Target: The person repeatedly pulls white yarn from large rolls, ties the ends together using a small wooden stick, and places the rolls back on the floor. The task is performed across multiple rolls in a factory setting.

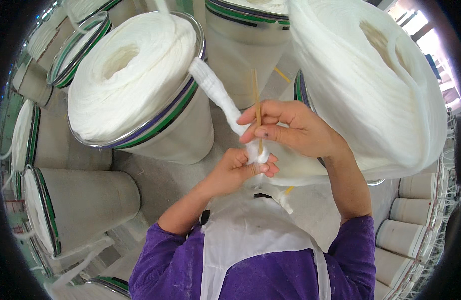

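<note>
Stick [255,92], thin and straight, stands almost upright in front of the chest, its lower end in a wad of white fluff [263,158]. The right hand [303,127] has it pinched between thumb and forefinger below its middle, the other fingers curled behind; the upper part pokes up free above the knuckles. Just below, the left hand [234,167] is closed round the fluff, thumb bent toward the fingertips, with some white showing past them. A white strand [215,91] slants from the hands up and to the left, broad and flat at its far end, which shows beside the rim of a can; whether it touches that rim, I cannot tell.

That can [175,135], pale with green and dark bands, carries a thick white coil [160,45] with a hole in its middle. To the right, a larger coil [335,95] bulges high and wide. Another can [240,55] is beyond the hands, between the two coils. More cans line both edges of the view. Nearest the body are a white apron [255,225] and purple sleeves [358,245], over a grey floor [158,187] with yellow marks [282,75].
</note>
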`<state>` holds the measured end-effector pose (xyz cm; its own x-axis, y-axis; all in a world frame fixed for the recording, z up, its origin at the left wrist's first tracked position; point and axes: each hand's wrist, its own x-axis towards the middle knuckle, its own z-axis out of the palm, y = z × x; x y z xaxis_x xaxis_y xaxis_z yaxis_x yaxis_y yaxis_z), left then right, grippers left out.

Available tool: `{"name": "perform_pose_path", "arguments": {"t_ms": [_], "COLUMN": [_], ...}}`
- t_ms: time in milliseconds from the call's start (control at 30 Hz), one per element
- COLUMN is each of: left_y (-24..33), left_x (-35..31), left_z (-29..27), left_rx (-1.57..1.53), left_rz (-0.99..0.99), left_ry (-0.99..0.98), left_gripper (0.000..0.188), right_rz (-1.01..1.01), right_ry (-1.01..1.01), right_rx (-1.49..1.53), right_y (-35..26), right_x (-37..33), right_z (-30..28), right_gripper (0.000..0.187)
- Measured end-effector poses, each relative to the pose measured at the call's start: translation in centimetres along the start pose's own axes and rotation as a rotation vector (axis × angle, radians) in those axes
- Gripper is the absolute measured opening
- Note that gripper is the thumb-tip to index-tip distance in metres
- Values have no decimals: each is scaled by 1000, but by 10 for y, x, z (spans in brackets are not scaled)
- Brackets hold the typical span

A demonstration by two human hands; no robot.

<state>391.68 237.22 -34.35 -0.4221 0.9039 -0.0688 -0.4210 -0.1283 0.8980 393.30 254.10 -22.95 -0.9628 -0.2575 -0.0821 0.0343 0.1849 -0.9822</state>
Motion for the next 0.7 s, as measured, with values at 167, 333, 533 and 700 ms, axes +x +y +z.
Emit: {"name": "perform_pose_path", "arguments": {"t_ms": [167,333,533,700], "left_y": [1,-1,-6,-4], "left_x": [2,3,1,-2], "left_z": [-4,-4,-5,-6], "left_rx": [32,2,77,-49], "left_rz": [82,135,125,-4], "left_ry": [-2,35,97,158], "left_gripper": [26,22,17,28], "right_rz": [-7,29,13,11], "right_ry": [92,128,132,199], "right_rx": [-238,-29,90,-89], "right_y": [2,3,6,16], "right_x": [4,6,7,13], "right_z": [7,13,20,19], "right_gripper": [17,15,17,16]}}
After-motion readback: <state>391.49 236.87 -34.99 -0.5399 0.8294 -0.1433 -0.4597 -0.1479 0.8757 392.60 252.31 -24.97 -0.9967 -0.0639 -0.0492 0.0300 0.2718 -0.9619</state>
